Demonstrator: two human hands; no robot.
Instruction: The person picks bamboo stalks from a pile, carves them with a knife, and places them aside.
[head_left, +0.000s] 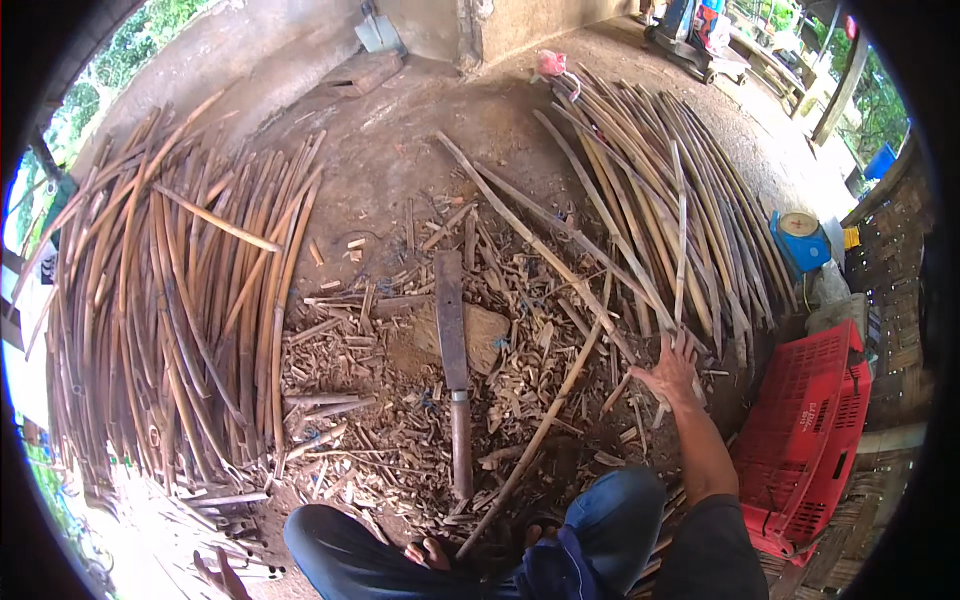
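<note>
My right hand (670, 373) reaches forward with its fingers spread, over the near ends of several thin bamboo poles (630, 240) on the right. It touches them, and no closed grip shows. Low at the left rim, in bright glare, my left hand (220, 576) is partly cut off, fingers apart, beside short bamboo pieces (225, 499). A machete (452, 322) with a wooden handle lies before me, its blade across a flat stone or block (484, 337). One bamboo pole (532, 450) slants from near my feet toward the right-hand poles.
Wood chips (360, 442) cover the ground around the machete. A large stack of bamboo poles (172, 300) lies left, a second bundle (675, 195) right. Beside my right arm stands a red plastic crate (802, 435); beyond it, a blue scale (802, 240). A shovel (379, 34) leans at the far wall.
</note>
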